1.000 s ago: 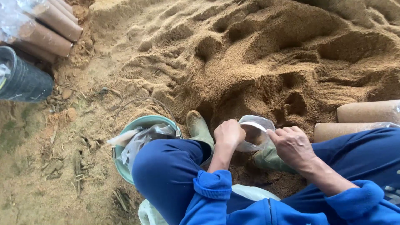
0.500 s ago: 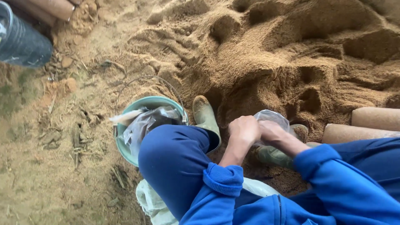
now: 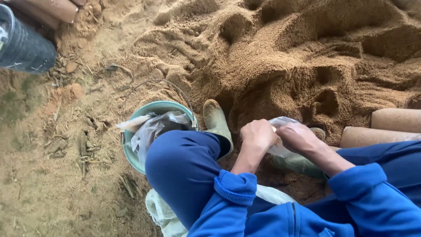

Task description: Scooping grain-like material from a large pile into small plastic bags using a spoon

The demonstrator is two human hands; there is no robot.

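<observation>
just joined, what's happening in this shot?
A person in blue squats by a sawdust pile. The left hand and right hand together grip a clear plastic bag between green boots. A teal bucket holding plastic sits beside the left knee; filled brown cylinders lie to the right.

A small clear plastic bag (image 3: 280,136) sat between both hands, its thin, crumpled top showing pale above the knuckles. Its lower part bulged with brown sawdust and lay low over the green rubber boot, at the sawdust heap's foot.
</observation>
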